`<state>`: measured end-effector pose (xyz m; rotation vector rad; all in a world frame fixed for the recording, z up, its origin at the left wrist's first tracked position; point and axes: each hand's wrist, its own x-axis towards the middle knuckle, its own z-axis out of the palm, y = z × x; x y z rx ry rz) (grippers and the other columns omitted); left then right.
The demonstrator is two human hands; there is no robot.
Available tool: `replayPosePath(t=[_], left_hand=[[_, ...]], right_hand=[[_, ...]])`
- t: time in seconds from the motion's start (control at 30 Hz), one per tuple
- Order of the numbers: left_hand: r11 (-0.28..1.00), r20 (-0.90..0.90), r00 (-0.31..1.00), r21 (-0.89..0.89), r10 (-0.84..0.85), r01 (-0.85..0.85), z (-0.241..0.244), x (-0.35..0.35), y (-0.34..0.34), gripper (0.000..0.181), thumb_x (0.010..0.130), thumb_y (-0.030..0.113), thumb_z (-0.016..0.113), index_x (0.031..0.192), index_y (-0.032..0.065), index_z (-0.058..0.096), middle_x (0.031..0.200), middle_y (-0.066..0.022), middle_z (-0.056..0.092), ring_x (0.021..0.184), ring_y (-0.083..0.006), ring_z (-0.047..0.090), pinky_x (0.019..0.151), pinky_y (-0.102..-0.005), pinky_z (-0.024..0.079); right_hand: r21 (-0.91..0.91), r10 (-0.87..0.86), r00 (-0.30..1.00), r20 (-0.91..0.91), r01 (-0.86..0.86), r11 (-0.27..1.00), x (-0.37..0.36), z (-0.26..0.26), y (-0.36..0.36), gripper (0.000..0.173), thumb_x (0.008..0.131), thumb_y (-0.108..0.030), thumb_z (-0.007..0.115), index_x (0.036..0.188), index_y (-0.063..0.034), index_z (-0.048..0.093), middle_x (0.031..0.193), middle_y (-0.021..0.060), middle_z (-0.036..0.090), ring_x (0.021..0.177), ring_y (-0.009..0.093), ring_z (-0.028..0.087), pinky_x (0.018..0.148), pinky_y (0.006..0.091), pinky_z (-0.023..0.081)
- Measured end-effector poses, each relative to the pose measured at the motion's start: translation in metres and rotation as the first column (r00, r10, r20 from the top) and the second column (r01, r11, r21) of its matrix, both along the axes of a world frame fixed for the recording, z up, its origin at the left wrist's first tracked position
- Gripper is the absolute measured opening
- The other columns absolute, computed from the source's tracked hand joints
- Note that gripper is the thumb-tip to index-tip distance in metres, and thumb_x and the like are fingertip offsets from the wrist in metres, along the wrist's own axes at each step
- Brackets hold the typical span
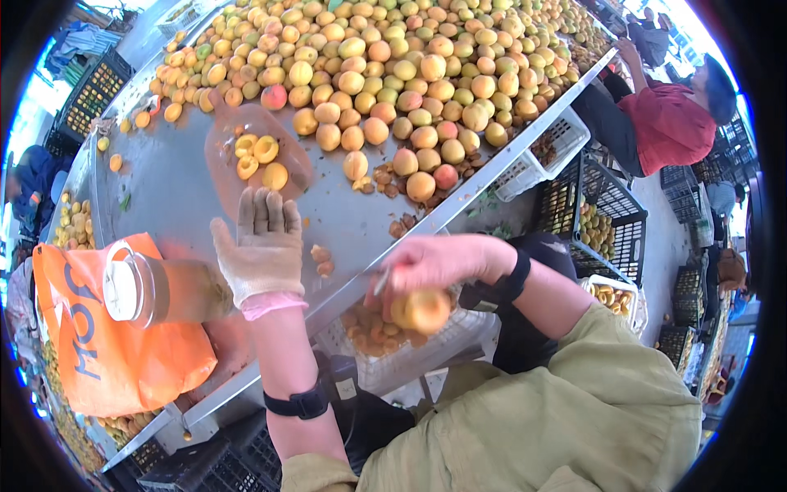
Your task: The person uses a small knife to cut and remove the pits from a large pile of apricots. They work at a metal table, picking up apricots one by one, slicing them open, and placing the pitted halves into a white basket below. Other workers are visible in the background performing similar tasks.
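My left hand (264, 246), in a beige work glove over a pink one, is palm up with its fingers apart and nothing in it. Just beyond its fingertips, several apricot halves (265, 149) lie in a translucent reddish plastic scoop (221, 141). My right hand (424, 264), blurred, closes on a small tool with a metal part, perhaps a knife (382, 280). Below it is a blurred apricot (427, 310); whether it is held or in mid-air I cannot tell. Under that, a white plastic basket (455, 350) holds apricot pieces (375, 332).
A large heap of apricots (393, 74) covers the far part of the metal table (166, 178). At left lie an orange bag (123, 344) and a lidded jar (178, 289). Black crates (609, 203) stand at right, below a person in red (667, 123).
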<state>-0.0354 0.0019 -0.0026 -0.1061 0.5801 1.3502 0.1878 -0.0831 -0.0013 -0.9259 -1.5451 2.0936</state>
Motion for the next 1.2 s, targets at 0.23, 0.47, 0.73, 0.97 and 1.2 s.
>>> replayPosePath(t=[0.23,0.47,0.73,0.97,1.2], left_hand=[[0.997,0.021,1.0,0.077,0.002,-0.004,-0.007,-0.008,0.004,0.052,0.093,0.048,0.043,0.108,0.0,0.059,0.097,-0.0126,0.066,0.091,-0.0303,0.063,0.087,-0.0464,0.046],[0.997,0.049,0.997,-0.052,-0.052,0.055,-0.001,0.006,0.003,0.045,0.092,0.042,0.046,0.103,0.0023,0.062,0.094,-0.0107,0.067,0.088,-0.0279,0.064,0.085,-0.0443,0.048],[0.993,0.099,0.99,-0.044,-0.105,0.11,-0.002,0.022,0.007,0.039,0.094,0.036,0.045,0.102,0.0029,0.062,0.094,-0.0091,0.066,0.086,-0.0268,0.063,0.081,-0.0439,0.049],[0.991,0.109,0.985,0.033,-0.132,0.13,-0.013,0.02,0.008,0.037,0.095,0.036,0.044,0.105,0.0045,0.06,0.098,-0.0085,0.062,0.087,-0.0239,0.06,0.081,-0.042,0.048],[0.988,0.11,0.986,-0.072,-0.126,0.134,-0.004,0.03,0.008,0.036,0.095,0.036,0.045,0.103,0.0057,0.062,0.095,-0.0092,0.065,0.085,-0.0244,0.062,0.081,-0.0433,0.049]], right_hand=[[0.217,-0.55,0.83,0.094,0.522,0.825,0.029,0.018,0.021,0.025,0.092,-0.019,0.061,0.108,-0.0009,0.064,0.085,0.003,0.068,0.074,0.007,0.06,0.069,0.0215,0.048],[0.136,-0.967,0.25,-0.041,0.961,0.242,0.091,0.021,0.055,0.021,0.094,-0.016,0.055,0.108,-0.0013,0.059,0.091,0.0078,0.066,0.067,0.013,0.063,0.058,0.0242,0.049],[0.592,-0.862,0.274,0.427,0.637,0.495,0.118,0.055,0.132,0.03,0.084,-0.03,0.067,0.106,-0.0107,0.065,0.087,0.0006,0.066,0.08,0.009,0.06,0.07,0.0259,0.047],[0.841,-0.837,0.319,0.444,0.173,0.512,0.075,0.014,0.236,0.034,0.083,-0.033,0.063,0.106,-0.0093,0.064,0.094,0.0129,0.062,0.091,0.031,0.06,0.08,0.0381,0.048],[0.748,-0.657,0.359,0.663,-0.363,0.556,0.071,-0.009,0.221,0.046,0.09,-0.033,0.053,0.134,-0.0212,0.045,0.121,0.0132,0.05,0.105,0.029,0.056,0.092,0.0475,0.037]])
